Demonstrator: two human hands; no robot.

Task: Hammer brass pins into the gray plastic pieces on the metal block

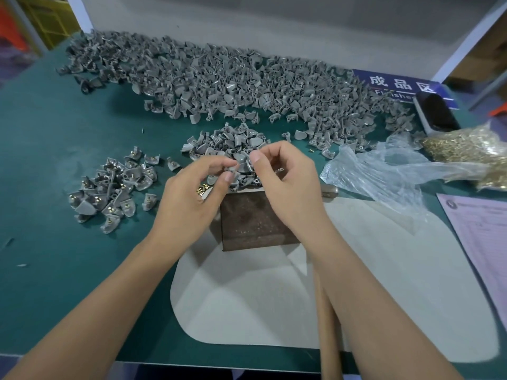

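Both hands meet above the far edge of the metal block (253, 220), a dark, rust-speckled slab standing on a pale felt mat (247, 305) laid over the green table (55, 149); the left hand (192, 193) is curled, its thumb and forefinger pinching a gray plastic piece (238, 158), and several brass pins (202, 188) show cupped in its palm; the right hand (285, 176) is also curled, thumb and forefinger closed at the same gray piece, though whether a pin sits between those fingertips cannot be told.

Just beyond the hands lies a small heap of gray pieces (230, 144), touching the block's far side; to the left, well apart from the block, a separate cluster of pinned pieces (112, 187) shows brass heads already seated; along the back of the table runs a broad spread of loose gray pieces (219, 78).

A wooden hammer handle (327, 325) lies on the mat under the right forearm, its metal head (329, 190) just right of the block; further right a crumpled clear plastic bag (389, 171) spills a mass of brass pins (466, 149); behind it sit a black box (436, 111) and a blue sign (397, 83); a pink printed sheet (480, 229) lies at the right edge.
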